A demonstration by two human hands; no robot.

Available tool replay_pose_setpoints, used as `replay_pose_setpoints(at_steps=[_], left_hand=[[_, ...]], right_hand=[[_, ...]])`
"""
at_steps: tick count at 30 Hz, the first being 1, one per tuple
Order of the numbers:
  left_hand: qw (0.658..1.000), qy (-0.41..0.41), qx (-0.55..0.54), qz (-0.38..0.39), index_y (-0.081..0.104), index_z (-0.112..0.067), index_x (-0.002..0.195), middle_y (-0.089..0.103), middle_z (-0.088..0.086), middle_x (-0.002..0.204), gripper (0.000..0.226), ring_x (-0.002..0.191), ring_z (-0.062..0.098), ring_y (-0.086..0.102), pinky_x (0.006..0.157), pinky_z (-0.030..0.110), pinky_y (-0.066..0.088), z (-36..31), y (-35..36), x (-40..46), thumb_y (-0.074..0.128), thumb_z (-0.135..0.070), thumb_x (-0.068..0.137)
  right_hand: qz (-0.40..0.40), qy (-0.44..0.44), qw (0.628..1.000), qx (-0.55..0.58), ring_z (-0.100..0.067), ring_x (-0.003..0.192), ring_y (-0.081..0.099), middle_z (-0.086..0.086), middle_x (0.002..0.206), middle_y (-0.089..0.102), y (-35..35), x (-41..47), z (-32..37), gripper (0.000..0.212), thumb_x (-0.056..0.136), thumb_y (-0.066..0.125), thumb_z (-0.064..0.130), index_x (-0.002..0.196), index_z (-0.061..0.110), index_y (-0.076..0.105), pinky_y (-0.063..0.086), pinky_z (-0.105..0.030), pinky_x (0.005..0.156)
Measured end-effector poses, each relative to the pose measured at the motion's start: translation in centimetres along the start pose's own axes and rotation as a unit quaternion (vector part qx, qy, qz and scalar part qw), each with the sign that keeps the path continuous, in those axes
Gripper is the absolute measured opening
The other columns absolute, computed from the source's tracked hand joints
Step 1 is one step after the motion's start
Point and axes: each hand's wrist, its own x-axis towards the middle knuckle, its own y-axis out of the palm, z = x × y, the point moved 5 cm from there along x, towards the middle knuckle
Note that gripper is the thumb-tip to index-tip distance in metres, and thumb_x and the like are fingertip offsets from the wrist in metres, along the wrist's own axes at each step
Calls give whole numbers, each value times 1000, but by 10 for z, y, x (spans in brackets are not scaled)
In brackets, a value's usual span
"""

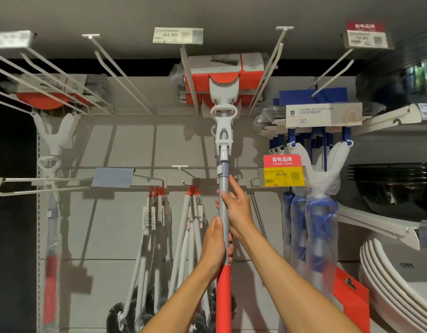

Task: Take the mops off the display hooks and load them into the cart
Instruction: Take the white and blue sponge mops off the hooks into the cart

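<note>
Both hands are gripping the mop's (223, 212) grey pole, left hand (215, 243) just below the right hand (236, 210), above the red grip. Its orange head is hanging up on the display hook (189, 80) under the 44.90 tag (178, 34). Looks like the unhooking step: probably needs lifting and sliding forward. No cart showing.

Shop aisle: price tags (178, 35), display hooks (121, 73), probably housewares.

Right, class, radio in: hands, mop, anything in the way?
Both hands gripping the mop pole: left hand low, right hand above. Mop head up at the hooks. Blue mops hang close on the right.
</note>
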Motion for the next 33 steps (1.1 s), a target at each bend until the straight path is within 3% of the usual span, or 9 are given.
replay_pose_setpoints(at_steps=[3, 8, 11, 15, 17, 20, 24, 28, 33], left_hand=[[1000, -2, 6, -1, 46, -12, 95, 50, 4, 66, 38, 45, 15, 44, 43, 26, 39, 1, 0, 11, 27, -41, 109], [998, -38, -27, 42, 49, -6, 104, 57, 8, 65, 40, 46, 20, 51, 45, 29, 47, 18, -7, 25, 30, -41, 109], [996, -45, -30, 78, 53, -2, 120, 65, 14, 77, 49, 61, 28, 64, 63, 39, 57, 35, -8, 27, 32, -45, 107], [990, -22, -29, 136, 33, -45, 147, 67, 16, 96, 48, 81, 36, 70, 80, 45, 57, 64, -11, 16, 46, -53, 101], [989, -25, -38, 139, 24, -55, 146, 66, 20, 107, 59, 85, 37, 69, 81, 47, 57, 78, -17, 10, 57, -45, 98], [990, 1, -41, 132, 21, -61, 143, 65, 16, 116, 65, 85, 34, 69, 79, 48, 60, 88, -18, 3, 61, -46, 93], [992, 23, -63, 103, 24, -58, 144, 66, 11, 95, 58, 67, 27, 61, 63, 40, 57, 96, -14, 10, 51, -38, 96], [993, 47, -62, 88, 27, -58, 145, 58, 10, 79, 55, 62, 25, 54, 58, 37, 51, 107, -13, 24, 47, -36, 99], [996, 49, -38, 65, 27, -56, 145, 62, 7, 79, 51, 59, 21, 56, 57, 35, 52, 109, -18, 50, 42, -29, 104]], right_hand=[[0, 12, 1000, 1, -15, 84, 63, -22, 122, 66, 0, 11, -2, 57, 100, 51, 0, 152, 21, 40, 57, -26, 71], [7, 28, 1000, 9, -18, 71, 59, -18, 105, 69, -4, 20, -16, 58, 99, 52, 0, 150, 25, 42, 56, -29, 71], [9, 30, 999, 11, -21, 78, 69, -17, 105, 70, -12, 25, -24, 59, 99, 52, 0, 151, 25, 41, 56, -28, 73], [26, 34, 999, 7, -28, 92, 69, -21, 111, 70, -19, 33, -34, 60, 100, 53, 1, 153, 24, 36, 58, -31, 80], [49, 27, 998, -20, -21, 90, 68, -17, 114, 70, -20, 35, -36, 62, 101, 53, 3, 155, 26, 33, 59, -30, 79], [92, 14, 994, -66, -27, 93, 71, -11, 117, 69, -23, 36, -40, 65, 102, 51, 4, 156, 32, 27, 59, -35, 81], [124, 11, 988, -88, -32, 92, 73, -14, 115, 70, -26, 39, -45, 70, 102, 51, 4, 155, 39, 22, 59, -47, 88], [110, 6, 990, -91, -31, 85, 68, -17, 109, 68, -27, 47, -51, 70, 102, 50, 3, 156, 36, 22, 60, -44, 85], [104, 3, 992, -76, -28, 80, 64, -17, 107, 66, -19, 67, -54, 70, 102, 48, 2, 156, 37, 21, 60, -38, 78]])
